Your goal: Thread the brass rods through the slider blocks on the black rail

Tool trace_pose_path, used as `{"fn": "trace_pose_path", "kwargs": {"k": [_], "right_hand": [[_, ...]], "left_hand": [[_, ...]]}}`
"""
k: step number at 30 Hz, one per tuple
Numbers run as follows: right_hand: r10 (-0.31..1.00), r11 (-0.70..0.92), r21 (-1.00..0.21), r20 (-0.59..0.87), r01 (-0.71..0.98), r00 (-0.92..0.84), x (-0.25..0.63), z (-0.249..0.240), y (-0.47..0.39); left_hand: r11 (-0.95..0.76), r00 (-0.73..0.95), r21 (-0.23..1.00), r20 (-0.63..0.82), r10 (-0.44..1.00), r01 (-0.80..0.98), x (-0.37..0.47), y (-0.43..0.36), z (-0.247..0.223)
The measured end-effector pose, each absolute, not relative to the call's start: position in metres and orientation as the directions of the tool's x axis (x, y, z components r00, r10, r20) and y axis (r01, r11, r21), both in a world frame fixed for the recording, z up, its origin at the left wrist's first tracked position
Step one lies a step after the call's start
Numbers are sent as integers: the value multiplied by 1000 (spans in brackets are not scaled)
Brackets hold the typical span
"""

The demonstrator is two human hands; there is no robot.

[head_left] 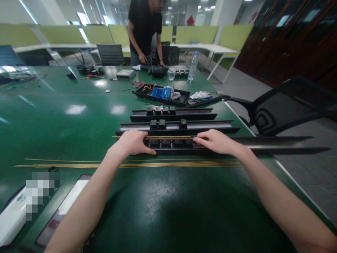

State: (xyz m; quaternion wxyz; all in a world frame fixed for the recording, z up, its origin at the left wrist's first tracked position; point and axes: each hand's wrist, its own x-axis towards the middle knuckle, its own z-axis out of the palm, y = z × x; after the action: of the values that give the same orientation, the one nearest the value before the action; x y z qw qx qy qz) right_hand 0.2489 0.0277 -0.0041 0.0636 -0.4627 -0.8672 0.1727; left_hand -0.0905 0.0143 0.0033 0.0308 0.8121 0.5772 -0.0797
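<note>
A long black channel rail [179, 151] lies crosswise before me, with several square black blocks [165, 143] seated inside. My left hand [133, 141] grips its left end, thumb on the near wall and fingers across toward the far side. Thin brass-coloured rods [168, 137] run along the top of the blocks, passing by my left hand. At their right end my right hand [214, 141] has its fingertips pinched together, seemingly on the rods; the exact contact is too small to see. Closer to me, a bundle of loose long rods [163, 163] rests on the green table [158, 196].
Two shorter rails [210, 124] with blocks lie beyond, then a black tray [184, 102] with a blue item, gloves [201, 96] and a water bottle [193, 66]. A phone-like slab [71, 196] lies left. A co-worker [144, 31] stands across; a chair [292, 102] is right.
</note>
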Motion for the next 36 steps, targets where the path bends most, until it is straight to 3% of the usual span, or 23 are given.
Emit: {"fn": "trace_pose_path", "kwargs": {"k": [27,36], "right_hand": [[836,464,-408,-91,787,-540,246,-3,29],[854,409,-398,-150,821,-498,250,0,31]], "left_hand": [[-275,261,-62,-170,950,959,-82,13,10],[-354,348,-65,-88,933,933,-66,10,8]]}}
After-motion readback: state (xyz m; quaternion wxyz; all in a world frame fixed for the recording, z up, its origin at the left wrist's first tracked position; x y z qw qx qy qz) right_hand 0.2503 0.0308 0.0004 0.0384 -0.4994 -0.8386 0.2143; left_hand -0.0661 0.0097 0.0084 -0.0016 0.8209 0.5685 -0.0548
